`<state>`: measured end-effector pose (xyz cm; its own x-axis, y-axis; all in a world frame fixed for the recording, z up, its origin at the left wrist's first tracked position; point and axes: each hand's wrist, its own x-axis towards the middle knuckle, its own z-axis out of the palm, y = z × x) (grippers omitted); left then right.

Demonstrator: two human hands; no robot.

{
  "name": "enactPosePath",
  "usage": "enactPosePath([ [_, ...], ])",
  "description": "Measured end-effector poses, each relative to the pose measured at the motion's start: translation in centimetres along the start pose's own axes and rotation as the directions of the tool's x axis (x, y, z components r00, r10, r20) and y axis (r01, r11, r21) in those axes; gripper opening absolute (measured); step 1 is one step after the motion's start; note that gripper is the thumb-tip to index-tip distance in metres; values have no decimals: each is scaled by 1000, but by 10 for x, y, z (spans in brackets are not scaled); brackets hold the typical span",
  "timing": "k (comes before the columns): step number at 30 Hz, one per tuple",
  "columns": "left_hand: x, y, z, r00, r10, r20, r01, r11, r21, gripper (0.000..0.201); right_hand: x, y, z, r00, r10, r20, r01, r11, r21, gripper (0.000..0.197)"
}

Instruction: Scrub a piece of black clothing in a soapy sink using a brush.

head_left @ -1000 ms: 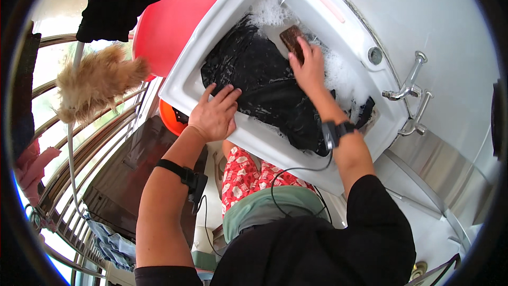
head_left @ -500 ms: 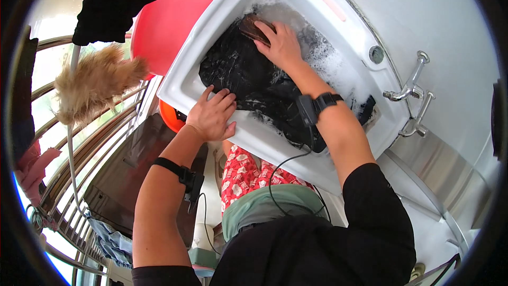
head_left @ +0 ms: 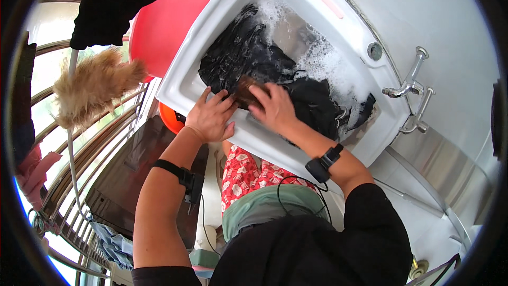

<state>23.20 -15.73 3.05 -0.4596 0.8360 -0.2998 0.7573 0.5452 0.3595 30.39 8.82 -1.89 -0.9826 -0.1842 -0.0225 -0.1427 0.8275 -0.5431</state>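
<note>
A soaked black garment (head_left: 238, 53) lies spread in the white sink (head_left: 182, 58), with soapy water and foam around it. My right hand (head_left: 275, 108) is closed over a brown scrubbing brush (head_left: 247, 91), slightly blurred, pressed on the cloth near the sink's front edge. My left hand (head_left: 210, 116) rests on the front rim with its fingers spread, their tips on the near edge of the garment. The brush is close to those fingertips. Its underside is hidden against the cloth.
Two metal taps (head_left: 410, 82) stick out at the right. A pink-handled stick (head_left: 323, 0) lies on the back ledge. Left of the sink stands a red basin (head_left: 169, 21); a fluffy tan duster (head_left: 95, 85) and a black cloth (head_left: 108, 10) hang by the window bars.
My right hand has pulled the brush toward me, from the far part of the garment to the near rim beside my left hand. The left hand has stayed put.
</note>
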Motion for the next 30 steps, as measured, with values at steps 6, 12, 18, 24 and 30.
enactPosePath([
  [6,0,0,7,994,17,-104,-18,1000,-6,55,76,66,-15,967,121,-224,-161,973,-166,54],
  [12,7,2,-2,987,71,-141,-66,997,43,51,127,72,-5,969,94,-228,-114,991,-75,54],
  [18,5,5,0,992,-12,-123,10,1000,-17,56,128,68,-14,964,98,-246,-47,978,204,54],
  [24,1,3,-1,992,-12,-123,11,1000,-4,56,14,4,-6,989,22,-148,-1,990,138,58],
  [30,1,0,5,982,34,-188,-31,999,18,48,33,55,-10,974,43,-223,-82,983,-167,57],
])
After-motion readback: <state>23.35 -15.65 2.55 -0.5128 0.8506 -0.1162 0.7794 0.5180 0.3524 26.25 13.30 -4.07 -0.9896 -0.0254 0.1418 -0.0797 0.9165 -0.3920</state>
